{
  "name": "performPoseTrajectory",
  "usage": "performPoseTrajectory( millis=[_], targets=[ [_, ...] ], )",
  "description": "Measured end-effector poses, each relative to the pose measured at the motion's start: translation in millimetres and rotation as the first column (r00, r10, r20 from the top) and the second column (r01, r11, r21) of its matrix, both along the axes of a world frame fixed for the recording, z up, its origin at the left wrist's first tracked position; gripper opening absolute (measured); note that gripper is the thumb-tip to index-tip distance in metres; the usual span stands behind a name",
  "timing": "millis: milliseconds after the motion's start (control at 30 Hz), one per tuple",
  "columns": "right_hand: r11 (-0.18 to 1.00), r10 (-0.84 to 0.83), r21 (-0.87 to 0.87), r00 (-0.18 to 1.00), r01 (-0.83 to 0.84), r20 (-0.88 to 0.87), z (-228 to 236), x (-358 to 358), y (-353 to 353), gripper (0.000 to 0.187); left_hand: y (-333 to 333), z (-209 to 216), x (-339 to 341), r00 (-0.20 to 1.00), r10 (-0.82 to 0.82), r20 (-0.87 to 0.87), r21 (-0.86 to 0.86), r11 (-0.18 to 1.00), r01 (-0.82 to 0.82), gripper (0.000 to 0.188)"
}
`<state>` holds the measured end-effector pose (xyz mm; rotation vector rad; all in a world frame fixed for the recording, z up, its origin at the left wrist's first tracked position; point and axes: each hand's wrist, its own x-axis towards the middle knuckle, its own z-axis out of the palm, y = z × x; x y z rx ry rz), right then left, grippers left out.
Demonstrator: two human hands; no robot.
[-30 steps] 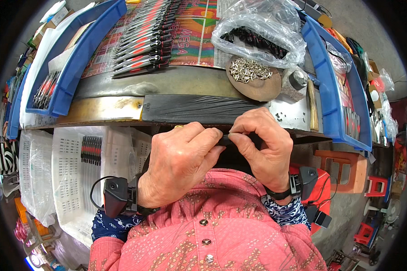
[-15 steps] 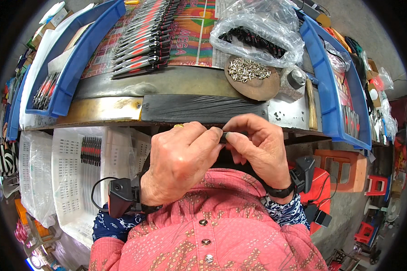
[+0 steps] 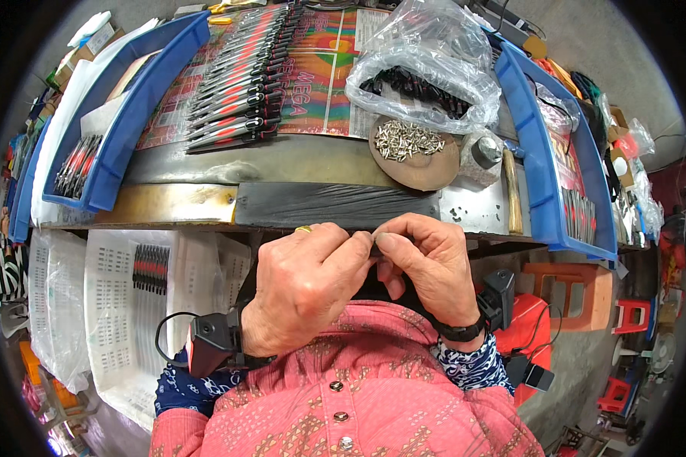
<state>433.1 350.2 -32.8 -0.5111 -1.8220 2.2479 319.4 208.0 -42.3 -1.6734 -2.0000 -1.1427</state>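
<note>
My left hand (image 3: 309, 266) and my right hand (image 3: 427, 263) meet fingertip to fingertip just off the near edge of the bench. Both are closed in a pinch around a small dark piece (image 3: 375, 248). The fingers cover most of it, so its kind cannot be told. Beyond them on the bench lies a black padded strip (image 3: 335, 204). A long row of slim grey tools with red middles and black ends (image 3: 232, 114) lies farther off to the left. Small silver rivets (image 3: 408, 142) are heaped on a round brown dish (image 3: 427, 174).
An open clear plastic bag (image 3: 427, 53) holds black parts. Beside the dish stand a plastic-wrapped block (image 3: 480, 156) and a wooden-handled hammer (image 3: 514, 198). Blue bins (image 3: 141, 99) (image 3: 522, 129) flank the bench, both with slim tools inside. A white basket (image 3: 114, 320) sits low on the left.
The bench sits slightly lower and farther left in the picture. My right fingers have closed in from a looser curl, and the dark piece shows less than before.
</note>
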Motion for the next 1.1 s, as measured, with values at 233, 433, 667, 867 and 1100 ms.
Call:
performPoseTrajectory(
  millis=[233, 433, 667, 867, 1100],
  targets=[
    [0.997, -0.062, 0.048, 0.998, 0.062, 0.003, -4, -6, -4, 0.014, 5, -3, -1, 1.000, 0.016, 0.002, 0.017, 1.000, -0.016, 0.021],
    [0.979, -0.120, 0.156, 0.991, 0.129, -0.063, -4, -9, -4, 0.015, 11, -1, -4, 0.999, 0.023, 0.025, 0.023, 0.999, -0.023, 0.021],
    [0.740, -0.127, 0.635, 0.973, 0.222, -0.192, 5, -14, 25, 0.014, 10, 6, -10, 0.993, 0.020, 0.115, -0.036, 0.999, -0.016, 0.024],
    [0.021, 0.057, 0.938, 0.937, 0.345, -0.346, 0, -49, 58, 0.025, 7, 1, -17, 0.993, 0.068, 0.096, -0.052, 0.997, -0.063, 0.022],
    [-0.136, 0.046, 0.973, 0.983, 0.184, -0.180, -6, -67, 66, 0.028, -1, 1, -21, 0.985, 0.084, 0.154, -0.106, 0.992, -0.068, 0.024]
  ],
)
